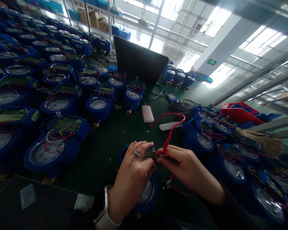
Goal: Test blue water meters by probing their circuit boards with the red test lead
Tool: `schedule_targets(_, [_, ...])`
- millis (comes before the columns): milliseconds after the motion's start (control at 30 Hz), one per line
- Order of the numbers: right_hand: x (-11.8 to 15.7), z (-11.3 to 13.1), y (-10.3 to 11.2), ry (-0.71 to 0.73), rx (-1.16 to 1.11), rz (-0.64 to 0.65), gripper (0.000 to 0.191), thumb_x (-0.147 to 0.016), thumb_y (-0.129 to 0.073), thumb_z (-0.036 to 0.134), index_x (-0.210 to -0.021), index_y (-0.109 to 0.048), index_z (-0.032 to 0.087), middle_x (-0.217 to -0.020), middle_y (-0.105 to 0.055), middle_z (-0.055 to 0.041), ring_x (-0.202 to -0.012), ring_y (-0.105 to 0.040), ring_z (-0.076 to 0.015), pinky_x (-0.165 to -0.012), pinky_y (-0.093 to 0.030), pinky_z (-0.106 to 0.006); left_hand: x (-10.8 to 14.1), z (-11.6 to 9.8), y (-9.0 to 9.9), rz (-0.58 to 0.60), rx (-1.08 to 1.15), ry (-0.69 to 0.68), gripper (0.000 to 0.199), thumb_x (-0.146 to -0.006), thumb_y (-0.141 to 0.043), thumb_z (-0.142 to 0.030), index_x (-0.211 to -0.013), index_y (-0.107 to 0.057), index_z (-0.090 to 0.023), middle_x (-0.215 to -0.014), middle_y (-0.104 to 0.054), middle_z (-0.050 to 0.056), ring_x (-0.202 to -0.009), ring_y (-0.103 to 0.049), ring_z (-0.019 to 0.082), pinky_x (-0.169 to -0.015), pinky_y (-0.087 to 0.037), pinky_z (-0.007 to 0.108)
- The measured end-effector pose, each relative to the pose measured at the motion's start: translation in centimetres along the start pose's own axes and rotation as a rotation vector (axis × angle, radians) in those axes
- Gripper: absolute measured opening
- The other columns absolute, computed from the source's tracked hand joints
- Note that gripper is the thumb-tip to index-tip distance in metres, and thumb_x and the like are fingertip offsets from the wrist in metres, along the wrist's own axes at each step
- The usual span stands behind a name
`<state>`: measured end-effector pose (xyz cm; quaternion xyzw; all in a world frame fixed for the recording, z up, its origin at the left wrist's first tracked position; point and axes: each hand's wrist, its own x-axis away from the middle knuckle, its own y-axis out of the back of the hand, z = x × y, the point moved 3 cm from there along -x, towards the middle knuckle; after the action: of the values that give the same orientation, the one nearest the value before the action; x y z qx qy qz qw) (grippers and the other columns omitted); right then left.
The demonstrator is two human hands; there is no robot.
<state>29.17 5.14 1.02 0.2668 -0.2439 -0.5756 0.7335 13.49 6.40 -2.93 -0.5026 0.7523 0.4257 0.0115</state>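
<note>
In the head view, the left hand [134, 172] lies over the near meter [147, 195], fingers curled, probably steadying it; whether they grip cannot be told. The right hand [182, 163] has its fingers pinched on the red cable [168, 143] at the meter's board, apparently for fine control. The cable's slack loops to the white box [147, 114], leaving some play. Meters crowd both sides; pliers [168, 184] lie close under the right wrist. The bench [105, 143] offers room left of the hands, towards its near edge.
</note>
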Motion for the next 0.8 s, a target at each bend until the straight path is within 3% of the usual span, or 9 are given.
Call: schedule_targets(800, [0.09, -0.15, -0.27, 0.012, 0.019, 0.0, 0.008, -0.091, -0.061, 0.012, -0.089, -0.069, 0.013, -0.084, -0.066, -0.0042, -0.072, -0.063, -0.0163, -0.062, -0.047, -0.024, 0.06, 0.07, -0.23, -0.022, 0.049, -0.003, 0.009, -0.084, -0.067, -0.01, -0.076, -0.066, -0.013, -0.124, -0.062, 0.015, -0.117, -0.059, 0.036, -0.099, -0.051, 0.066])
